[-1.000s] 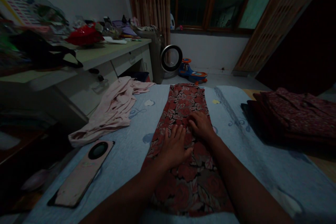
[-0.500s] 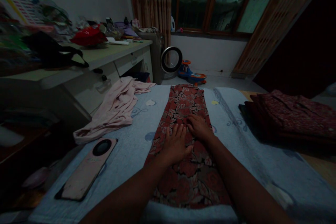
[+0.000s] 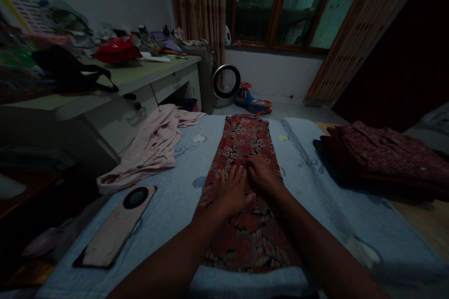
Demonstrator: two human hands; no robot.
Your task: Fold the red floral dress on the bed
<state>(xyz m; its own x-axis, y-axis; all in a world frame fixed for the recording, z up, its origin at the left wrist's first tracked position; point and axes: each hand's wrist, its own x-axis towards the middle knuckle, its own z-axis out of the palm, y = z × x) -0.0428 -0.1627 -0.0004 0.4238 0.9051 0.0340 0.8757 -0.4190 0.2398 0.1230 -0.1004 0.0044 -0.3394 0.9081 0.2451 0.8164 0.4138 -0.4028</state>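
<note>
A long red cloth with a leaf and flower print (image 3: 247, 138) lies folded into a narrow strip down the middle of a light blue sheet (image 3: 182, 177). My left hand (image 3: 231, 191) rests flat on the cloth with its fingers spread. My right hand (image 3: 261, 173) lies palm down just beside it, a little farther away, fingers touching the cloth. Both hands press on the cloth near its middle and hold nothing.
A crumpled pink garment (image 3: 154, 147) lies at the sheet's left edge. A pink phone (image 3: 117, 224) lies camera side up near the front left. Folded dark red clothes (image 3: 382, 159) are stacked at the right. A cluttered desk (image 3: 115, 79) stands on the left.
Both hands stayed flat on the red cloth and drew slightly closer together. The view shifted a little, so everything sits slightly lower and to the left.
</note>
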